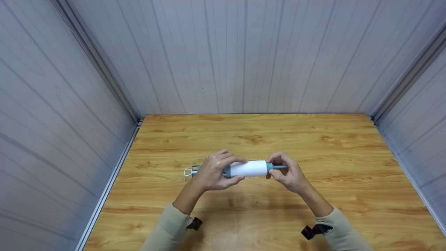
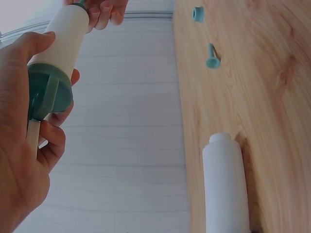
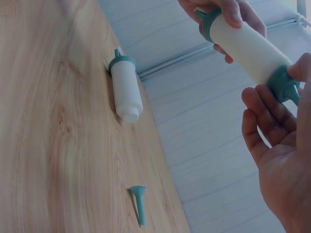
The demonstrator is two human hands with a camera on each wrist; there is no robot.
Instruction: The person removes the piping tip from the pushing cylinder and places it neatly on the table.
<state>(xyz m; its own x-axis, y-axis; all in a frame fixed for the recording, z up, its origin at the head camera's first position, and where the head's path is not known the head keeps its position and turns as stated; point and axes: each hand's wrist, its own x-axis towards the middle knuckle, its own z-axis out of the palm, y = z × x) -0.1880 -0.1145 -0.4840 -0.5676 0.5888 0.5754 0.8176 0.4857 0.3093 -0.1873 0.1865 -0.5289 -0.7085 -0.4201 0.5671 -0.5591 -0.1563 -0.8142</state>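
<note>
Both hands hold up a white icing syringe (image 1: 251,168) with green end pieces, lying nearly level across the head view. My left hand (image 1: 215,173) grips its rear end, thumb and fingers round the barrel beside the green cap (image 2: 51,87). With thumb and fingertips, my right hand (image 1: 288,175) pinches the green collar (image 3: 279,82) at the front, where a thin green nozzle (image 1: 279,167) sticks out. A white loop handle (image 1: 188,172) shows left of my left hand.
On the wooden table (image 1: 258,139) lies a second white barrel (image 3: 127,90) with a green cap. A loose green nozzle (image 2: 213,60) and a small green ring (image 2: 198,14) lie beyond its neck. Pale panels (image 1: 223,55) enclose the table at the back and sides.
</note>
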